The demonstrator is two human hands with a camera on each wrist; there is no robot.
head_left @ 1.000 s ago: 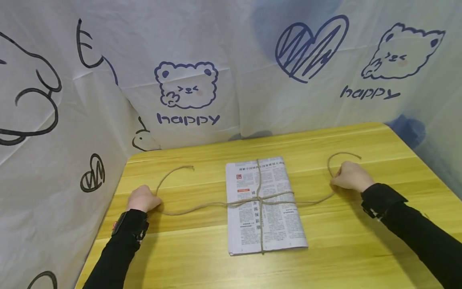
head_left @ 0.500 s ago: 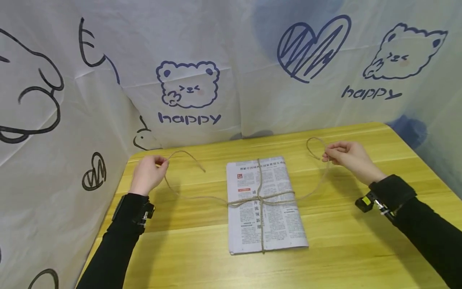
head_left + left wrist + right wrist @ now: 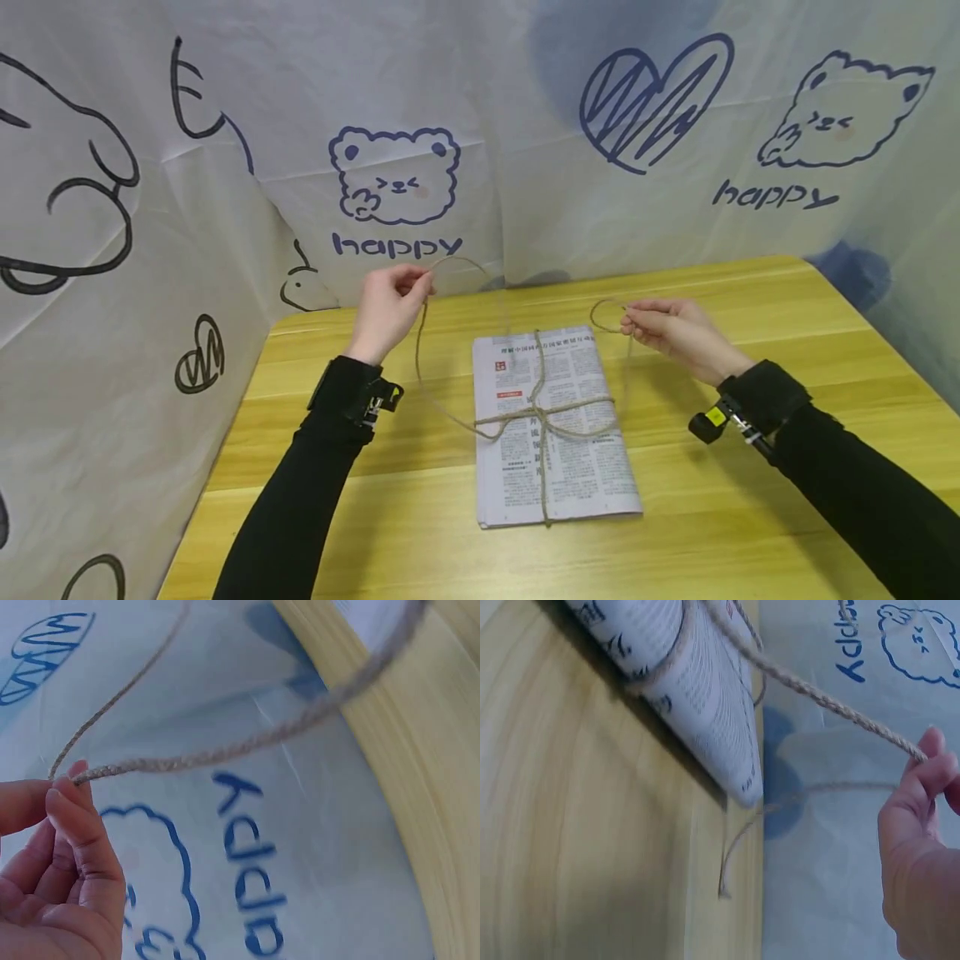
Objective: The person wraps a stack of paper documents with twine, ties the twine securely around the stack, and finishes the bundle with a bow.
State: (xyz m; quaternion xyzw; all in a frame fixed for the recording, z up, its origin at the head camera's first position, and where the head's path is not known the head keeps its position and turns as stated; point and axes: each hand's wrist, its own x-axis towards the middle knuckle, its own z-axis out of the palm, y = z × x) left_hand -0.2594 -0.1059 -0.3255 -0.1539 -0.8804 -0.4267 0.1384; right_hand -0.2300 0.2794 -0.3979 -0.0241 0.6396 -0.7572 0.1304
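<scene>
A folded stack of newspaper (image 3: 510, 483) lies on the wooden table, with brown twine (image 3: 543, 475) wrapped around it lengthwise and crosswise. The strands cross near the middle of its top face. My left hand (image 3: 386, 310) pinches one loose twine end between thumb and fingertips, raised to the back left of the stack; the free tip arcs over toward the paper. To the right of the stack, my right hand (image 3: 678, 333) pinches the other end, whose tip curls in a small loop. In the left wrist view the twine (image 3: 225, 754) sweeps out from my fingertips.
The yellow wood-grain table (image 3: 405, 533) reaches back to a white cloth curtain (image 3: 525, 150) printed with bears, hearts and "happy". The curtain also hangs along the left side. Black bands with small cameras sit on both wrists.
Both hands have risen from the table with the twine ends. The left hand has moved right and back, and the right hand has come in to the left, slackening the strands.
</scene>
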